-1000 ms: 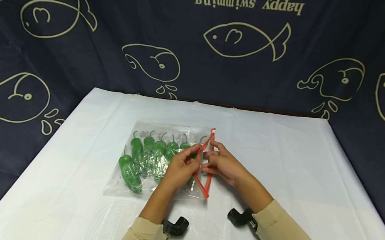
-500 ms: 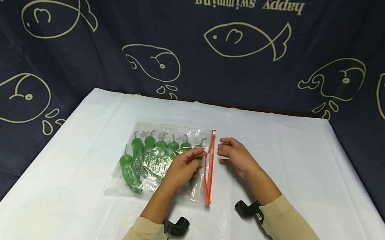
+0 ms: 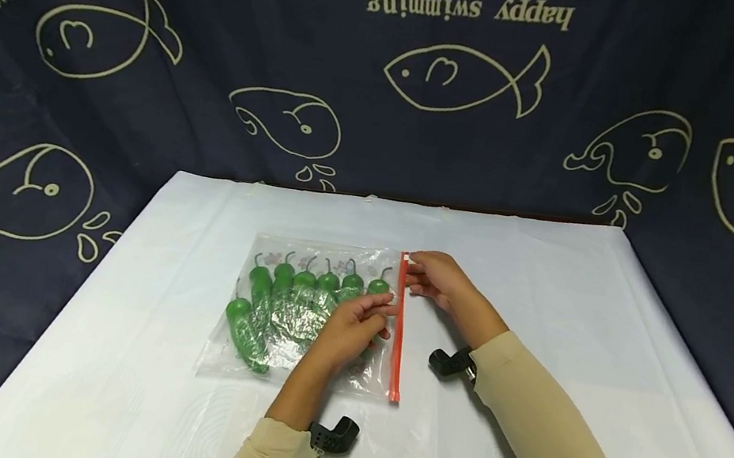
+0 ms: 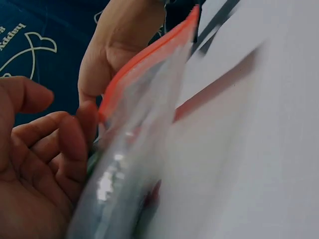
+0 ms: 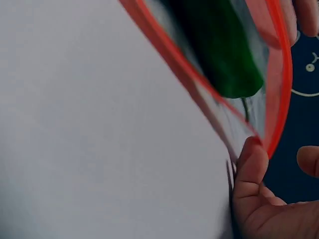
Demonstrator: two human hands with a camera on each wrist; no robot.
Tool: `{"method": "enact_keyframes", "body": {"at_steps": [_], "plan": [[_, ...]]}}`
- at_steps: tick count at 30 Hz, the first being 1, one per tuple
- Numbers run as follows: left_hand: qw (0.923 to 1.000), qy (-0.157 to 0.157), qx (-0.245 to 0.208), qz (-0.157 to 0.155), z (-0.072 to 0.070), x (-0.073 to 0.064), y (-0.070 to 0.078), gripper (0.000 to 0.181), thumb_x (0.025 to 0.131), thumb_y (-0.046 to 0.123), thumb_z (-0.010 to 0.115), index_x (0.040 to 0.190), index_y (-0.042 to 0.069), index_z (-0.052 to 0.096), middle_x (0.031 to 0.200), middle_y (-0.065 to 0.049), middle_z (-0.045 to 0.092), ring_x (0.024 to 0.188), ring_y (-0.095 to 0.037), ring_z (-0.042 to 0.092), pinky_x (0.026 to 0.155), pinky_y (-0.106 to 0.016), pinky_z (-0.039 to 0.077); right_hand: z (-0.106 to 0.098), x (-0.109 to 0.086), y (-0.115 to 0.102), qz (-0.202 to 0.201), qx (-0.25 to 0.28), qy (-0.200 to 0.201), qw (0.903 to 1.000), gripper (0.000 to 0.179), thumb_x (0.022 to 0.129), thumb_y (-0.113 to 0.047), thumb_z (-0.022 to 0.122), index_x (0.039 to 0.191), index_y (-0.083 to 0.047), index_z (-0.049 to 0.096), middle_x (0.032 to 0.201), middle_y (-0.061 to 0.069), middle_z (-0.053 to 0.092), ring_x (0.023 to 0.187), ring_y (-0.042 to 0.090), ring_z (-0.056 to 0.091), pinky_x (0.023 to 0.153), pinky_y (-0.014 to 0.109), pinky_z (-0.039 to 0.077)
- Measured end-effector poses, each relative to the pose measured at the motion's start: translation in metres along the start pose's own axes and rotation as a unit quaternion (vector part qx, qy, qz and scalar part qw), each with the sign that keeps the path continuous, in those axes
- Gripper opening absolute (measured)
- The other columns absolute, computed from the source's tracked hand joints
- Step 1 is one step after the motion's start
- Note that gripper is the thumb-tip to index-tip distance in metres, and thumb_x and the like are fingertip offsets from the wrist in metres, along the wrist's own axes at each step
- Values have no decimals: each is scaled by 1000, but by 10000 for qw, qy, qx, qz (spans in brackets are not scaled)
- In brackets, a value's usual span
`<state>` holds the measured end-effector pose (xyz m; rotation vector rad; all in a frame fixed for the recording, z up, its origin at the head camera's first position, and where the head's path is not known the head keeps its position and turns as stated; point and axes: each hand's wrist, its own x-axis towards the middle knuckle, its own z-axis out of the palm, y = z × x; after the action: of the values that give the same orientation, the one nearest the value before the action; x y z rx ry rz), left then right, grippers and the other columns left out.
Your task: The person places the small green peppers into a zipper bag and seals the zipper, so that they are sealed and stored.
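A clear zip bag [image 3: 294, 368] with a red closure strip [image 3: 399, 346] lies flat, and several green peppers [image 3: 247, 334] show through its plastic. My left hand [image 3: 347, 326] is over the bag near the strip, fingers loosely bent. In the left wrist view its fingers [image 4: 72, 142] are beside the plastic, apart from the thumb [image 4: 35, 94]. My right hand [image 3: 439, 276] is at the strip's far corner, beside a small white piece. Through the right wrist view, one fingertip [image 5: 253, 149] touches the strip's end, another digit stands away, and a green pepper [image 5: 219, 55] shows between the red edges.
Beneath the bag is a table with a white cloth [image 3: 545, 289]. Another clear plastic sheet or bag [image 3: 367, 453] lies near the front. A dark blue curtain [image 3: 450, 162] with fish drawings hangs behind the table. Black wrist cameras [image 3: 334, 434] are worn on both wrists.
The red strip was spread between both hands, then released; it now lies nearly straight. My right hand moved away rightward, then came back to the far corner. My left hand stopped pinching the edge.
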<state>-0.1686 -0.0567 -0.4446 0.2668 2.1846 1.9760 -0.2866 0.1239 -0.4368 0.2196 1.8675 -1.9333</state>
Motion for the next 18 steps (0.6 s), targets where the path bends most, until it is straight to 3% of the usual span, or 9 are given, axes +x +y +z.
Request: {"method": "enact_keyframes", "body": {"at_steps": [3,7,13,18], "plan": [[9997,-138,215,29,0,-2,0,44,95,4,49,139,0,54,125,-16,66,82,-25,67,61,-33,53,2,7,0,150,-136,84,9998,27,99,-22,54,107,3,60,80,5,62,60,10,61,58,22,55],[9986,-308,395,150,0,-4,0,45,95,3,49,139,-1,54,124,-17,66,80,-25,67,62,-33,55,2,13,1,269,-264,163,9992,24,99,-24,58,96,0,61,73,4,60,57,10,60,58,22,56],[9976,-429,519,168,1,-4,2,45,96,4,50,140,-1,53,125,-17,65,81,-23,67,67,-32,55,2,16,1,294,-255,153,9991,19,99,-17,59,102,1,61,72,3,60,57,9,61,57,21,56],[9934,-586,985,85,-3,-3,15,44,96,8,52,140,-1,54,124,-16,65,87,-23,66,70,-31,55,3,15,4,123,-404,207,9989,18,100,-14,57,104,3,61,67,1,60,56,7,60,57,21,56]]}}
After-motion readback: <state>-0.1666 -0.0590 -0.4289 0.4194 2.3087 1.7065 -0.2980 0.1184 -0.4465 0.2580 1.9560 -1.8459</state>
